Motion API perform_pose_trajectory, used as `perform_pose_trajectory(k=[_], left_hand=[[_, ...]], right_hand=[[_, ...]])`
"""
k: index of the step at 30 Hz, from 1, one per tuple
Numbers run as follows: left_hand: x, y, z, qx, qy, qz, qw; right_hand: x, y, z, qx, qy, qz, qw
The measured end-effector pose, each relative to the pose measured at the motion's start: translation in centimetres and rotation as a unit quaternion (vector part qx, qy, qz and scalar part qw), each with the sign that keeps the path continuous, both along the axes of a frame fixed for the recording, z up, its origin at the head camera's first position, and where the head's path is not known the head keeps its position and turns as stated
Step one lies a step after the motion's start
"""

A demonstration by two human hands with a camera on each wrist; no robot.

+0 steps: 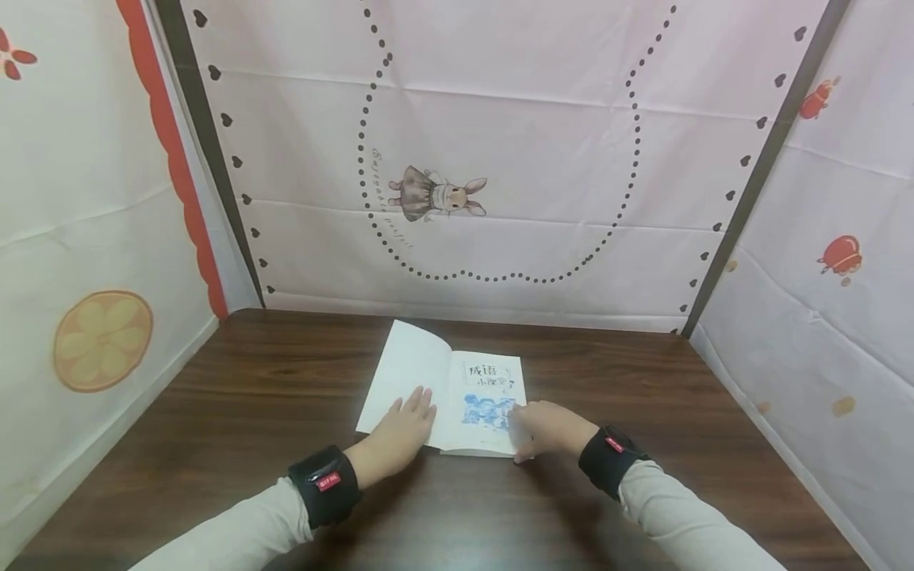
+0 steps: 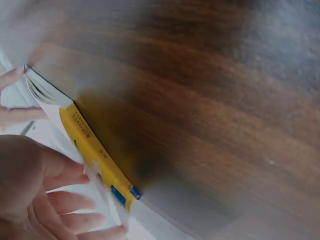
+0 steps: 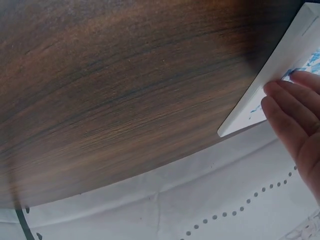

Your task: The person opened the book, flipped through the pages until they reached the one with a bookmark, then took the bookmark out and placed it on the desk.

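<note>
A book [image 1: 464,440] lies spread on the table, its left page [image 1: 408,361] blank and lifted at the far corner. Its right page [image 1: 493,377] carries Chinese characters above a blue drawing. My left hand [image 1: 401,432] presses on the blank page with fingers extended. In the left wrist view, a yellow spine [image 2: 97,150] shows beside that hand. My right hand [image 1: 548,428] touches the lower right part of the printed page, fingers over the blue drawing and thumb at the bottom corner. From the right wrist, the fingers [image 3: 295,102] look nearly straight across the page.
The brown wooden table [image 1: 286,381] extends around the book. A pale patterned cloth [image 1: 535,198] hangs behind it, with more cloth [image 1: 800,301] along the right side and the left. A black band circles each wrist.
</note>
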State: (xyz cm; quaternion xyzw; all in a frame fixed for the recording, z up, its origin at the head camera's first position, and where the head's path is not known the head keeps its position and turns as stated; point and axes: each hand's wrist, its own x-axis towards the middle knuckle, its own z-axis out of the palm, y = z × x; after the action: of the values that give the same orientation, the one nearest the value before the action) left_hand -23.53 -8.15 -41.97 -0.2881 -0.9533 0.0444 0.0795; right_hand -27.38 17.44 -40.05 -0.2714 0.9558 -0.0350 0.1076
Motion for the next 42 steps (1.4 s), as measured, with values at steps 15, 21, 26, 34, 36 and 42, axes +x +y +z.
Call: perform_pose_trajectory(k=[15,21,26,34,36,42], left_hand=[[-1.3,0.7,0.2,0.077,-0.093,0.025,0.9924],[-1.7,1.2,0.2,0.089,-0.108,0.029,0.9897],[-1.9,1.4,0.2,0.101,-0.134,0.051,0.9846],[-1.9,1.9,-0.1,0.145,-0.139,0.042,0.9788],[-2.0,2.2,0.0,0.152,-0.15,0.041,0.976],[-1.9,2.6,0.4,0.171,-0.181,0.045,0.9675]], right_hand=[[-0.7,1.5,0.7,-0.034,-0.028,0.04,0.998],[-0.6,1.5,0.5,-0.043,0.011,0.085,0.995],[-0.5,1.5,0.5,-0.049,0.086,0.141,0.985],[-0.1,0.7,1.9,-0.058,0.21,0.18,0.959],[-0.1,0.5,2.4,-0.06,0.257,0.198,0.944],[0.3,-0.7,4.1,-0.071,0.369,0.268,0.887]])
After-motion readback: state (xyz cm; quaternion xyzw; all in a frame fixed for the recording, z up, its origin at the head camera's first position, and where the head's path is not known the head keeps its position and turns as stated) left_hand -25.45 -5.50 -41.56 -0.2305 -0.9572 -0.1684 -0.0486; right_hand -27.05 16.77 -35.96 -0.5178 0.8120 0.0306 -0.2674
